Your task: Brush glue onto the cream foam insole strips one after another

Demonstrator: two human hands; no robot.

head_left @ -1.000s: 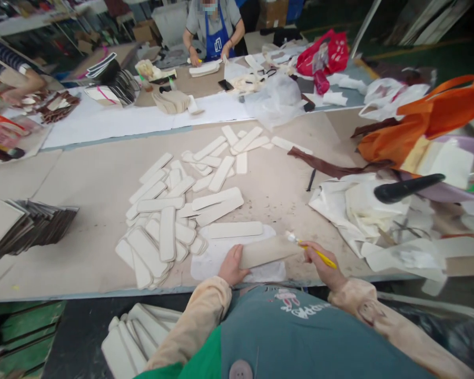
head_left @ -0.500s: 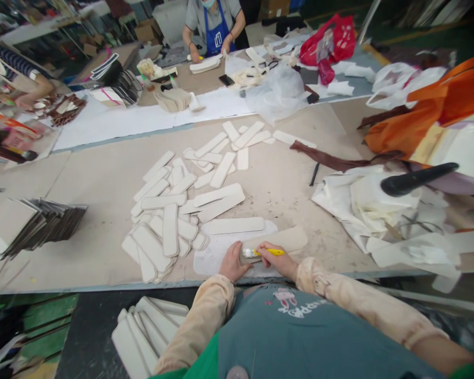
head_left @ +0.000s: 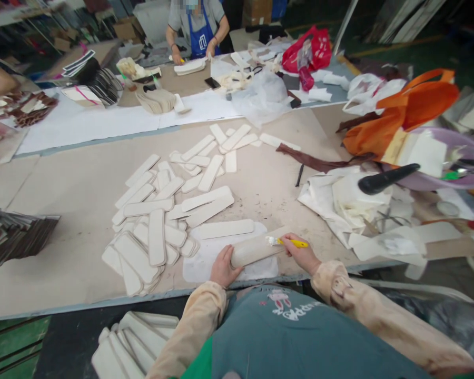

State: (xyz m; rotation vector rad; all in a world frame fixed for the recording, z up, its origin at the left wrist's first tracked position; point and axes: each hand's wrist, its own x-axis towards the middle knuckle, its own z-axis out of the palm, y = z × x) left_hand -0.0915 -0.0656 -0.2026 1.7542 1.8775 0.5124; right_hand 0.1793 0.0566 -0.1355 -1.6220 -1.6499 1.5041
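My right hand (head_left: 301, 253) is closed around the yellow handle of a brush (head_left: 296, 243), whose bristles carry white paste. The brush head rests on a long beige strip (head_left: 256, 250) with rounded ends, near its right part. My left hand (head_left: 224, 267) grips the left end of that strip, thumb at the near side and fingers at the far side. Under the strip lies a white sheet (head_left: 193, 268). Another pale strip (head_left: 226, 228) lies just beyond, on the sheet's far edge. To the left spreads a loose heap of similar strips (head_left: 157, 237).
A stack of dark-edged pieces (head_left: 16, 237) stands at the left. On the right are a white tub with a black handle (head_left: 387, 179), a purple basin (head_left: 430, 179) and an orange bag (head_left: 411, 105). More strips (head_left: 126, 342) lie below the table edge. A co-worker (head_left: 199, 31) works opposite.
The brush in my right hand has moved right along the strip, away from my left hand. My left hand keeps its hold on the strip's end. The camera view has shifted right.
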